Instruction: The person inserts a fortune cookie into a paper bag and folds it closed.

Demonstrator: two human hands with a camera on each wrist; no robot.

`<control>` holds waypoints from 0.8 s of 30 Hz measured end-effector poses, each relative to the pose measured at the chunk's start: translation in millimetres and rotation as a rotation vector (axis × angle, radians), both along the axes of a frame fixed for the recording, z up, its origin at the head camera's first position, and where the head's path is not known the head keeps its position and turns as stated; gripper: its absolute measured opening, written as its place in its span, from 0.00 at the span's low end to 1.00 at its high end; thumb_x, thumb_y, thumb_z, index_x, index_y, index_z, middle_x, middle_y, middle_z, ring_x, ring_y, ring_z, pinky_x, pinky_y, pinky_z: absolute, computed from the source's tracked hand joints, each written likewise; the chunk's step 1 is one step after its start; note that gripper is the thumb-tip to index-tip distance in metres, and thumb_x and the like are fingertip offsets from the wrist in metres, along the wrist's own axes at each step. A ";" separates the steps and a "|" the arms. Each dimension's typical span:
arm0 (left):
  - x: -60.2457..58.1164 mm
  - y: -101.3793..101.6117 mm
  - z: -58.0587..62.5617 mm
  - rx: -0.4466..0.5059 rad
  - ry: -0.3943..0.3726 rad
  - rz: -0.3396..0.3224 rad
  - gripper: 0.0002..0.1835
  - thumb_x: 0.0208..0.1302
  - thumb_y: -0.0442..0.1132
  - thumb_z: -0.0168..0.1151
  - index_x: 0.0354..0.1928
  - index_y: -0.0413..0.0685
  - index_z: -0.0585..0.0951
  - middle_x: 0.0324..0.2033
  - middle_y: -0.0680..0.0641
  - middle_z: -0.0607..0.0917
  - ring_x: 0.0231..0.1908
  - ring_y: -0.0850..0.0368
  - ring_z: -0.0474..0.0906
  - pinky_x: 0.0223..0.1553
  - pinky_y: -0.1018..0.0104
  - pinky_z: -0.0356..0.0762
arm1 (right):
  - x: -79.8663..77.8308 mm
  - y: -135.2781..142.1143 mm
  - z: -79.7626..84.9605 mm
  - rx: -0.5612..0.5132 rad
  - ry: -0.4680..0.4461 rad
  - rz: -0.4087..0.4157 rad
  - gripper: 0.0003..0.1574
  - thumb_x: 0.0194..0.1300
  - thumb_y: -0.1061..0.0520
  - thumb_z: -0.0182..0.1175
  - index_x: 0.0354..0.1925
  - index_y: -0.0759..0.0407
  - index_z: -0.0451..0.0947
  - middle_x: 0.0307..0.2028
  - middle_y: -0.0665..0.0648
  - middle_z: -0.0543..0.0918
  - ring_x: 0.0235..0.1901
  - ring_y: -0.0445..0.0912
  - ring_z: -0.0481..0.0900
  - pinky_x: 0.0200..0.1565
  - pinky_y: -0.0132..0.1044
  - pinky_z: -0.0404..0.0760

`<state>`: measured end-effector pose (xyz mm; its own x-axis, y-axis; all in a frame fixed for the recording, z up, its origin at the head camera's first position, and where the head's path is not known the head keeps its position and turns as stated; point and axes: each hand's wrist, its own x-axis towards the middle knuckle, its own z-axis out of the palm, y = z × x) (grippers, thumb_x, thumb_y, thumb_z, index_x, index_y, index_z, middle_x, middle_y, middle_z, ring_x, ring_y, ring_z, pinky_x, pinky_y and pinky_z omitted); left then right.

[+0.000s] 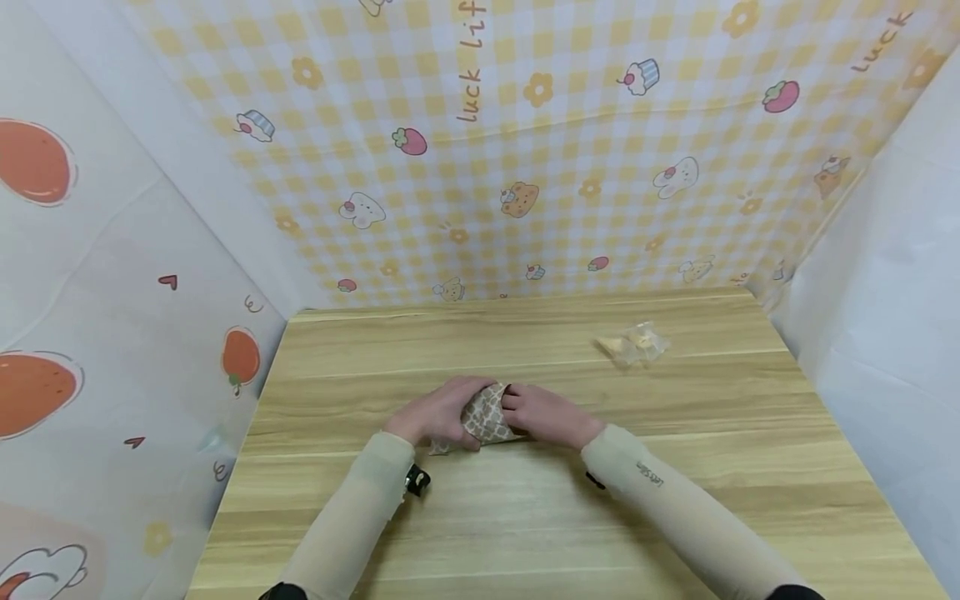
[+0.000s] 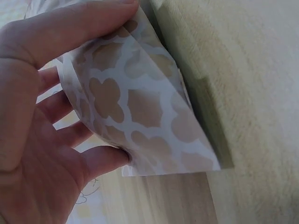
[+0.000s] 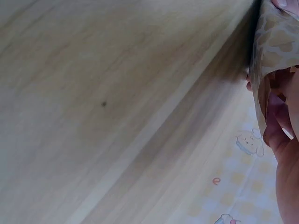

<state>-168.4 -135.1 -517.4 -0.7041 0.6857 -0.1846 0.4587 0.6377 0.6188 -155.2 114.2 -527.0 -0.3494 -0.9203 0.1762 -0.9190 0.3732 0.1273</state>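
A paper bag with a tan-and-white lattice print lies sideways over the middle of the table. My left hand grips its closed end. In the left wrist view the thumb and fingers of the left hand curl round the bag, whose flat end points toward the camera. My right hand is at the bag's mouth, on the right. The right wrist view has the fingers of the right hand reaching inside the bag; the paper hides their tips, so I cannot tell whether they hold anything.
Crumpled clear plastic packaging with pale yellow pieces lies at the back right of the wooden table. A yellow checked cloth hangs behind the table. White sheets line the left and right sides.
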 end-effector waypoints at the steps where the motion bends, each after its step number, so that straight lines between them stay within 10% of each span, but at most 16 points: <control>1: -0.5 -0.1 -0.1 0.005 -0.004 0.001 0.61 0.40 0.43 0.87 0.79 0.54 0.65 0.75 0.47 0.71 0.74 0.44 0.65 0.73 0.43 0.65 | 0.2 1.2 1.7 -0.017 0.001 0.007 0.06 0.65 0.59 0.70 0.40 0.49 0.86 0.47 0.49 0.87 0.49 0.46 0.81 0.53 0.37 0.82; 15: -1.4 -0.4 -0.1 0.038 -0.011 0.006 0.62 0.39 0.42 0.88 0.79 0.56 0.64 0.74 0.47 0.72 0.71 0.45 0.68 0.72 0.44 0.68 | 6.3 30.3 11.0 -0.307 -0.171 0.000 0.30 0.61 0.63 0.75 0.62 0.62 0.82 0.59 0.60 0.85 0.55 0.52 0.84 0.59 0.43 0.84; 24: 0.3 -0.2 -0.4 0.028 0.004 0.011 0.62 0.40 0.44 0.89 0.80 0.52 0.63 0.73 0.46 0.72 0.70 0.44 0.69 0.70 0.43 0.70 | 2.5 60.7 14.8 -0.474 -0.104 -0.116 0.21 0.66 0.63 0.69 0.58 0.65 0.84 0.54 0.66 0.86 0.53 0.59 0.85 0.55 0.52 0.85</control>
<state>-168.1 -135.4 -517.7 -0.7125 0.6825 -0.1628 0.4540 0.6253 0.6347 -152.7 174.8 -512.2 -0.4824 -0.7016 0.5244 -0.8669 0.4681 -0.1712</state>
